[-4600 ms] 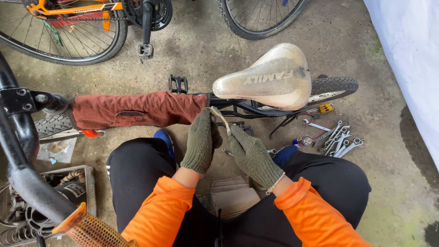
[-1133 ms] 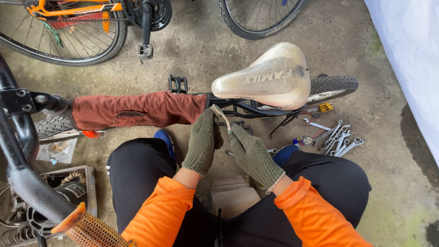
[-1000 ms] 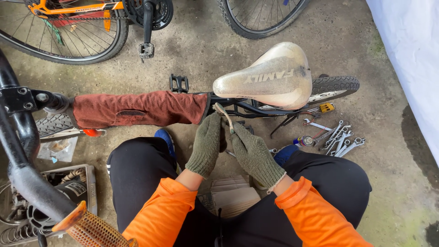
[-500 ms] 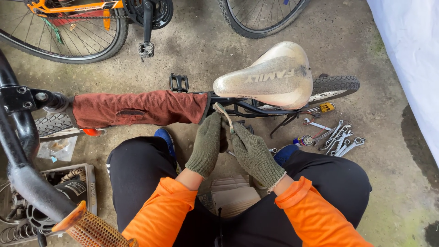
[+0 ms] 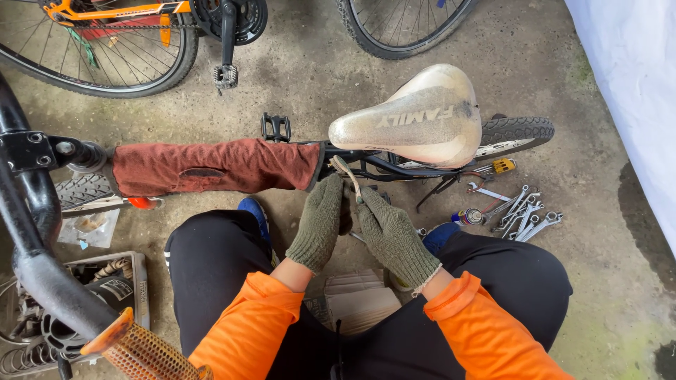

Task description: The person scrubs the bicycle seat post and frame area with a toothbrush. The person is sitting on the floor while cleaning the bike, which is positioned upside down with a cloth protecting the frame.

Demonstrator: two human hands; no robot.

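Your left hand [image 5: 320, 222]: knit-gloved, fingers closed on the frame | your right hand [image 5: 394, 236]: knit-gloved, gripping flat tan strap [image 5: 346, 173] | smooth cream saddle [image 5: 412, 116] at 1 o'clock.

Our left hand [image 5: 320, 224] and right hand [image 5: 393, 236] are working close together, just under the black frame tubes [image 5: 384, 163]. Directly above them the big pale saddle [image 5: 415, 116] is blocking the way upward. To the left of the left hand, the red cloth wrap [image 5: 215, 167] on the top tube is closing that side. To the right of the right hand, a pile of wrenches [image 5: 521, 214] and a small spray can [image 5: 470, 217] are lying on the concrete floor [image 5: 317, 91]. Our knees are closing both sides below. Beyond the saddle the floor is staying open.
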